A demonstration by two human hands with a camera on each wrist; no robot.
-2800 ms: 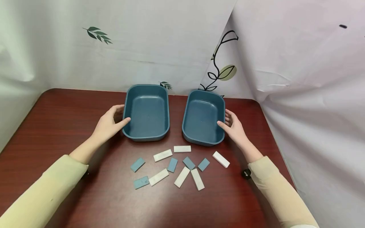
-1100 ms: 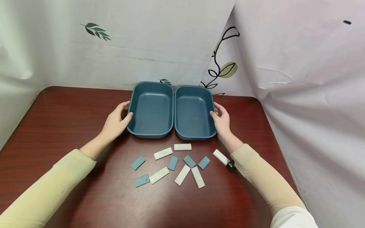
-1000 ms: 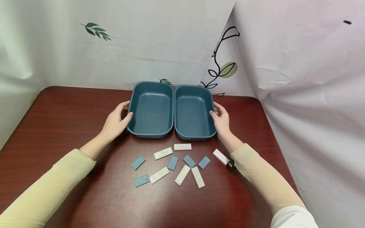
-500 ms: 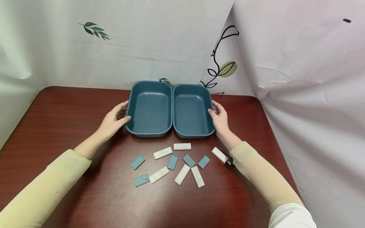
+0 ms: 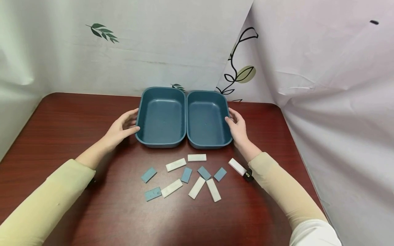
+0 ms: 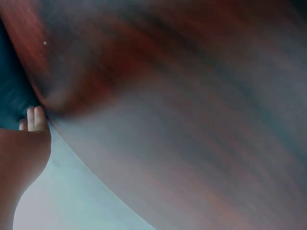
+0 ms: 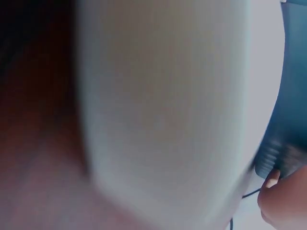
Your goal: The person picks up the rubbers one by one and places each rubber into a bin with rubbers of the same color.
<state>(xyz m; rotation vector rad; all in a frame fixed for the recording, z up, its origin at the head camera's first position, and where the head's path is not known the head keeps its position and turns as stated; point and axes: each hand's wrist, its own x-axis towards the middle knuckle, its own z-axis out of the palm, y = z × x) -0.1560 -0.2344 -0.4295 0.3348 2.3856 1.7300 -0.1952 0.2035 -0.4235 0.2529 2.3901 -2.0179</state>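
Two dark blue plastic bins stand side by side at the table's far edge, rims touching, nothing in them. At the left bin (image 5: 163, 145) my left hand (image 5: 120, 130) touches the outer side, its thumb fairly straight at the rim and spread from the fingers. My right hand (image 5: 238, 128) grips the outer wall of the right bin (image 5: 209, 146), thumb over the rim, fingers outside. In front of the bins several white flat blocks (image 5: 171, 188) and shorter blue flat blocks (image 5: 153, 194) lie scattered. The left wrist view shows fingertips (image 6: 34, 119) against blue plastic.
The dark red wooden table (image 5: 184, 223) ends at a white cloth (image 5: 147, 44) with leaf prints behind the bins. A black device (image 5: 248, 175) on my right wrist is close to a white block (image 5: 237, 166). A sleeve (image 7: 163, 105) fills much of the right wrist view.
Both bins were pushed together from a gap between 2.8 and 1.1 seconds ago. Since then my left thumb has straightened and slid back toward the rim. My right hand keeps its hold.
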